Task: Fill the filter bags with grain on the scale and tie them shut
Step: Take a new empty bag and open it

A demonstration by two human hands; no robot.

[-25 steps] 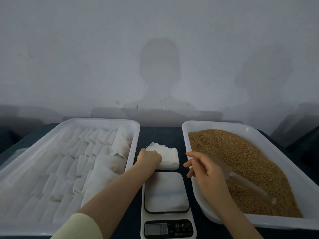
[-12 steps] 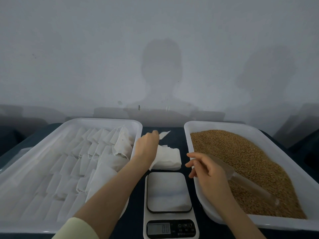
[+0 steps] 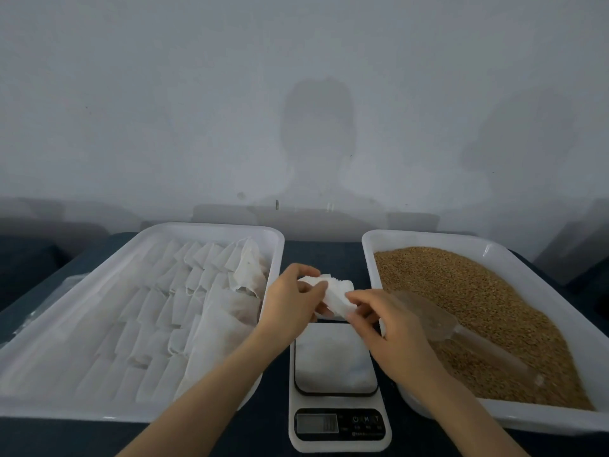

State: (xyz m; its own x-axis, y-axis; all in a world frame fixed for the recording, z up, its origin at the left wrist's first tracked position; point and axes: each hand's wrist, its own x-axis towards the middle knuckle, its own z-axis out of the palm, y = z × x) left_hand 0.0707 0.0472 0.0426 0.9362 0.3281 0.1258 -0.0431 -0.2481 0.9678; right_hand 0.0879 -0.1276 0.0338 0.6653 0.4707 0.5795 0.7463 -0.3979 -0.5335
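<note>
A dark blue tabletop stood against a plain grey wall. At the left, a white tray held rows of flat white filter bags. In the middle, by the far edge of the scale, the left hand and right hand each pinched a small, rumpled white stack of bags. At the right, a second tray held brown grain with a clear scoop lying in it.

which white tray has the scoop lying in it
The right-hand white plastic tray, full of brown grain with the clear plastic scoop on it; the left tray holds white filter bags.
</note>
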